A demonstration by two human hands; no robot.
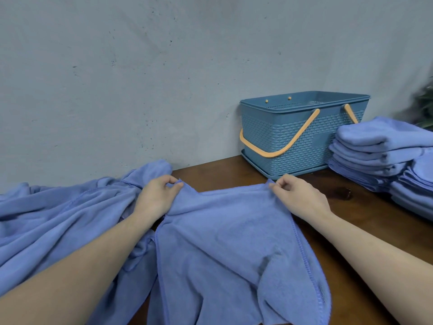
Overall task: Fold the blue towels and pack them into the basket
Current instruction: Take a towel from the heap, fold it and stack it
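Towel [222, 242] runs from lower frame up to your fingers; left hand [157, 195] and right hand [297, 198] each pinch a far corner.

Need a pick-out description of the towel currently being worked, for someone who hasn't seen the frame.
Start at the blue basket against the wall, then come straight toward the camera across the wooden table. The towel being folded lies spread there, its far corners pinched by the left hand and right hand. Unlike the crumpled heap to its left and the folded stack on the right, it is single and held.

hands [159, 195]: 2 | basket [302, 139]: 1 | spread towel [229, 249]: 1 | folded towel stacks [375, 156]: 2
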